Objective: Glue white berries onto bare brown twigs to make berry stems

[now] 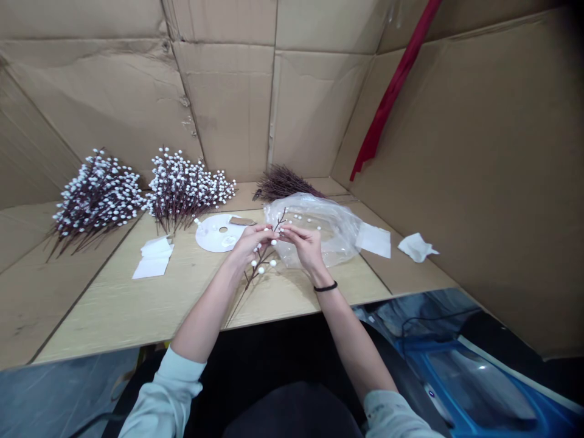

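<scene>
Pinching, head view: left hand [250, 239] on one slender brown twig with round white berries [261, 270], towards seven o'clock from centre; right hand [306, 244], fingertips together, contents too small to tell. Advisable: twig steadied, pressure light.

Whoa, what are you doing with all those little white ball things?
A person's left hand holds a twig dotted with white balls, and the right hand has its fingertips up against it; what those fingers pinch is too small to tell. Just behind is a clear plastic bag with loose white balls in or on it. Two berry-covered bunches lie to the left, and bare twigs farther back.
</scene>
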A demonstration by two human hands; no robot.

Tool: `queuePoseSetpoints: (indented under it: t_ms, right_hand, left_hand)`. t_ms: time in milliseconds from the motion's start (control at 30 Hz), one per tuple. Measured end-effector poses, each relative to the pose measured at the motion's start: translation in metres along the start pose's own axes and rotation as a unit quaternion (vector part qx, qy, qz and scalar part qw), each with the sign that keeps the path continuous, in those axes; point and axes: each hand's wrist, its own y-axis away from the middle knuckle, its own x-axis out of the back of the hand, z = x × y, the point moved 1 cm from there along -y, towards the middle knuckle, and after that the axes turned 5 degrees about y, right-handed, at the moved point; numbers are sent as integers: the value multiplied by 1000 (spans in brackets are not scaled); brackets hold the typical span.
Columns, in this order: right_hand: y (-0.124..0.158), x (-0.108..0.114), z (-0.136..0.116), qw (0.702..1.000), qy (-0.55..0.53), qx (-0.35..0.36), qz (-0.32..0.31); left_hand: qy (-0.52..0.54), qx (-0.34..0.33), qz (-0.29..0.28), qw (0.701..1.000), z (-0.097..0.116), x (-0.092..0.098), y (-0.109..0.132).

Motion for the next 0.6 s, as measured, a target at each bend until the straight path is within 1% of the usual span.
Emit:
queuePoseSetpoints:
  t_ms: [200, 467, 600]
  right_hand:
    - [0, 1, 2, 1000, -6, -9, 9]
    - [0, 1, 2, 1000, 2, -16, 10]
    - [0, 0, 1, 1000, -3, -18, 4]
  left_hand:
    - [18, 9, -12, 1000, -2, 0, 0]
    - [15, 12, 1, 1000, -2, -2, 1]
    - [14, 9, -5, 1000, -2, -1, 0]
